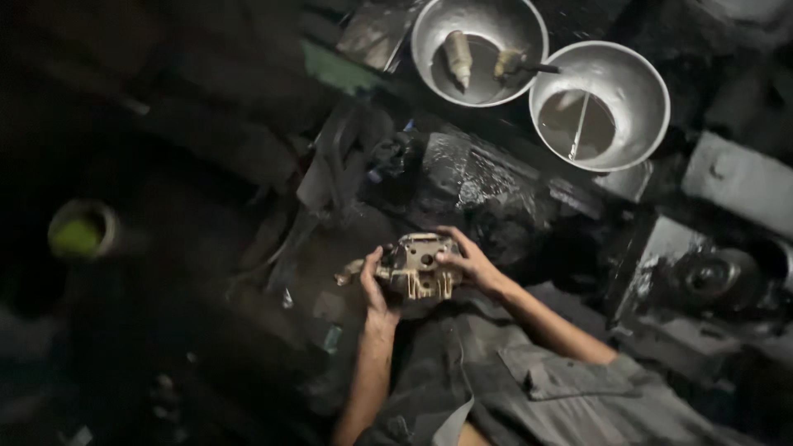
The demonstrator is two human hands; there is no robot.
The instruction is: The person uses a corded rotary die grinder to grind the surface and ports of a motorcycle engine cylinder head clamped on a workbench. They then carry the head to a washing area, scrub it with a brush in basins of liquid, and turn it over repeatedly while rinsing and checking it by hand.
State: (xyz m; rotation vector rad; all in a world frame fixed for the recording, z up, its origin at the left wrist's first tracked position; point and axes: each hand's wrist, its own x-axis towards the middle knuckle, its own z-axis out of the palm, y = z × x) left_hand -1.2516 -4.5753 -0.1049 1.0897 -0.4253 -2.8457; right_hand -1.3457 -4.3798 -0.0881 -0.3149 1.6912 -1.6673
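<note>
1. Two hands share one load: our left hand wraps the left side of a small tan metal casting, thumb pressed on its face, and our right hand pinches its right edge with the fingers curled over the top.
2. We hold the casting in the air above our lap, near the middle of the scene, with its ported face turned up, so we judge the step in hand to be looking it over or turning it.
3. Any next move calls for a firm two-sided grip, since the part looks heavy and greasy.
4. Far and to the right stand two steel bowls of murky liquid, brushes lying in the left one, a thin rod in the right.
5. Dark machine parts crowd the right; a green-topped can sits well apart on the left.
6. Open room lies mostly to the near left, though it is too dark to read well.
</note>
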